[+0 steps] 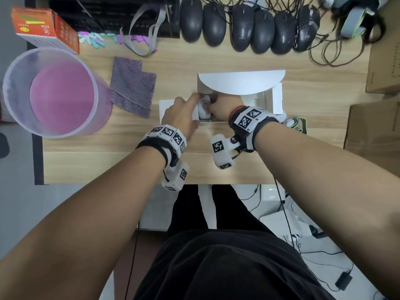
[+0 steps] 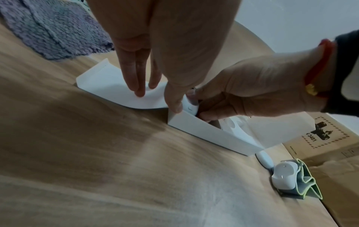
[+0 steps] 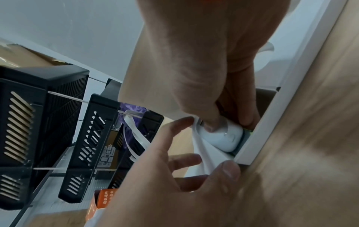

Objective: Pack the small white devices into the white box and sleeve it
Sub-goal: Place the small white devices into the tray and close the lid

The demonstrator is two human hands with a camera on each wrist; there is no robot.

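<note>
The white box (image 1: 278,98) lies open mid-table, its rounded lid (image 1: 241,82) standing up behind. My right hand (image 1: 218,107) pinches a small white device (image 1: 204,109) between thumb and fingers at the box's left end; the right wrist view shows this device (image 3: 223,138) partly down inside the box wall (image 3: 258,138). My left hand (image 1: 184,111) lies with straight fingers (image 2: 139,76) on the box's left side flap (image 2: 104,86), thumb at its fold beside the device (image 2: 191,107). A second white device (image 2: 283,175) sits on a grey, green-edged strap right of the box.
A purple cloth (image 1: 132,85) and a clear bucket with a pink bottom (image 1: 54,92) lie to the left. Several black mice (image 1: 249,27) with tangled cables line the back edge. Cardboard boxes (image 1: 376,124) stand at the right, and an orange carton (image 1: 45,29) at back left.
</note>
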